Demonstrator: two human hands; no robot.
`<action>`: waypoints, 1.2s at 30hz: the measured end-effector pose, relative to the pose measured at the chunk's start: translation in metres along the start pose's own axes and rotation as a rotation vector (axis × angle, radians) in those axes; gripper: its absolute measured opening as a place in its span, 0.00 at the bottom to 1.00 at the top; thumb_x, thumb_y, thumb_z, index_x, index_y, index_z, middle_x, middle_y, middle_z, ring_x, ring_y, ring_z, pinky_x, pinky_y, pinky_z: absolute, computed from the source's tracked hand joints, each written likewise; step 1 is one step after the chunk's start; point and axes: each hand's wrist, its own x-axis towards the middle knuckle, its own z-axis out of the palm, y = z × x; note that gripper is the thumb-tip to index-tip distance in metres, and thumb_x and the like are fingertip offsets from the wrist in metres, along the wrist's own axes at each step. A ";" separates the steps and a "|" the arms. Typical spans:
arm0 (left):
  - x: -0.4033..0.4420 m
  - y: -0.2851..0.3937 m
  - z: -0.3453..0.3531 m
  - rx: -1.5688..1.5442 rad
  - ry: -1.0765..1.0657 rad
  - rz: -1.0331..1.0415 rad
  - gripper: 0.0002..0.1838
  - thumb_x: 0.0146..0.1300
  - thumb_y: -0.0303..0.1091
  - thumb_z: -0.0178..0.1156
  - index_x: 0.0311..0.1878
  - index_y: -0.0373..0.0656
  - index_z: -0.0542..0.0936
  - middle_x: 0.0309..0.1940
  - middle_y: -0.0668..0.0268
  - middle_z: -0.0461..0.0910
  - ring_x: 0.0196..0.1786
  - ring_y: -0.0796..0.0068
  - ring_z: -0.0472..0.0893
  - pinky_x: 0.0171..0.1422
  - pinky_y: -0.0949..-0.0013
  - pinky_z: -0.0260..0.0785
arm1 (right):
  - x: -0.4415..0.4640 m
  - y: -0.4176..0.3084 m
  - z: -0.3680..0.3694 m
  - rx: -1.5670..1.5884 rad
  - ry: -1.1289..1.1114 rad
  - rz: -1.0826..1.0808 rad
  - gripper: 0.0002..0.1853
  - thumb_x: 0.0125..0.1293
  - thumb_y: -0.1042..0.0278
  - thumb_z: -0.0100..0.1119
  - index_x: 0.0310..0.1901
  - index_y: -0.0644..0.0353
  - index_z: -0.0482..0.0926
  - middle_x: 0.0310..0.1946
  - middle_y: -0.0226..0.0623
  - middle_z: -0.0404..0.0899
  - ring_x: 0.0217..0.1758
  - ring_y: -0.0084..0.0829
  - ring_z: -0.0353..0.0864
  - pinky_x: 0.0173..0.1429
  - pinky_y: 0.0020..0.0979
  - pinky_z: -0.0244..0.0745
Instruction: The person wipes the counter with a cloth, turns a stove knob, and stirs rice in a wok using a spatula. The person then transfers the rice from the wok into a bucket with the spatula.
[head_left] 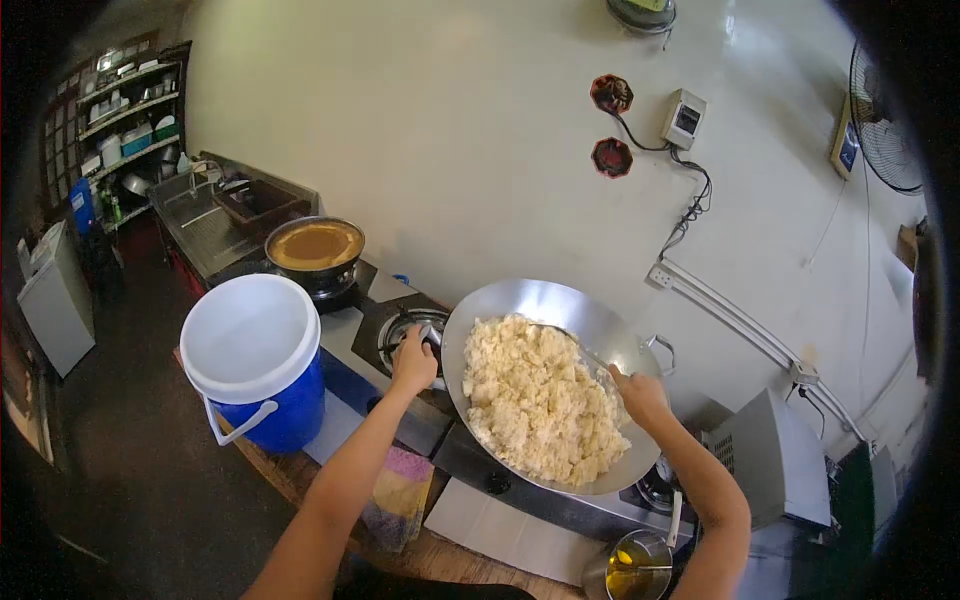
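A wide metal wok (540,295) sits tilted over the stove, heaped with pale yellow cooked rice (535,400). At its left rim my left hand (412,362) is closed around the wok's side handle. My right hand (640,393) grips a metal cooking utensil (590,352) that reaches across the wok into the rice. The utensil's head is buried, so its kind is unclear. On the far side of the wok a loop handle (663,355) stands free.
Left of the wok is a blue cooler bucket (275,410) with a white rim. Behind it a pan of brown liquid (315,245) rests on a burner. A small pot with yellow oil (630,570) stands at front right, near a folded cloth (400,490) and cardboard (510,530).
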 end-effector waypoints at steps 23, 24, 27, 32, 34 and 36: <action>-0.013 -0.002 0.006 -1.017 -0.158 -0.356 0.15 0.61 0.35 0.50 0.49 0.41 0.63 0.14 0.71 0.63 0.11 0.81 0.61 0.19 0.71 0.64 | -0.030 -0.070 -0.055 -0.148 -0.029 -0.004 0.14 0.58 0.71 0.45 0.46 0.53 0.72 0.27 0.39 0.78 0.29 0.34 0.79 0.28 0.34 0.74; -0.009 0.001 0.006 -1.016 -0.137 -0.353 0.16 0.61 0.35 0.50 0.49 0.41 0.63 0.14 0.71 0.63 0.11 0.81 0.61 0.19 0.71 0.64 | -0.043 -0.069 -0.104 -0.180 -0.010 0.027 0.12 0.58 0.71 0.46 0.43 0.52 0.75 0.27 0.38 0.78 0.30 0.34 0.79 0.28 0.34 0.74; -0.009 0.000 0.007 -1.017 -0.153 -0.352 0.17 0.60 0.37 0.51 0.49 0.42 0.63 0.15 0.73 0.61 0.12 0.82 0.61 0.19 0.71 0.64 | -0.048 -0.061 -0.167 -0.176 0.083 -0.011 0.10 0.57 0.68 0.46 0.39 0.50 0.76 0.29 0.37 0.78 0.31 0.35 0.79 0.30 0.35 0.74; -0.006 -0.001 0.004 -0.960 -0.161 -0.346 0.17 0.60 0.36 0.52 0.50 0.41 0.63 0.15 0.72 0.63 0.12 0.82 0.61 0.19 0.71 0.64 | 0.055 -0.086 -0.036 -0.139 -0.084 0.029 0.12 0.55 0.70 0.45 0.37 0.55 0.79 0.37 0.41 0.78 0.38 0.36 0.79 0.38 0.39 0.74; -0.007 0.001 0.005 -0.954 -0.130 -0.380 0.17 0.60 0.36 0.51 0.50 0.41 0.63 0.15 0.71 0.63 0.12 0.82 0.62 0.19 0.71 0.64 | 0.035 -0.119 -0.071 -0.101 -0.053 -0.003 0.10 0.55 0.72 0.47 0.31 0.63 0.79 0.32 0.46 0.79 0.36 0.41 0.80 0.38 0.37 0.75; -0.013 -0.005 0.009 -0.945 -0.119 -0.370 0.17 0.60 0.35 0.51 0.50 0.41 0.64 0.16 0.71 0.64 0.12 0.81 0.62 0.19 0.71 0.64 | 0.039 -0.092 -0.048 0.001 0.004 -0.003 0.10 0.55 0.72 0.47 0.30 0.64 0.79 0.33 0.46 0.78 0.36 0.41 0.80 0.38 0.38 0.75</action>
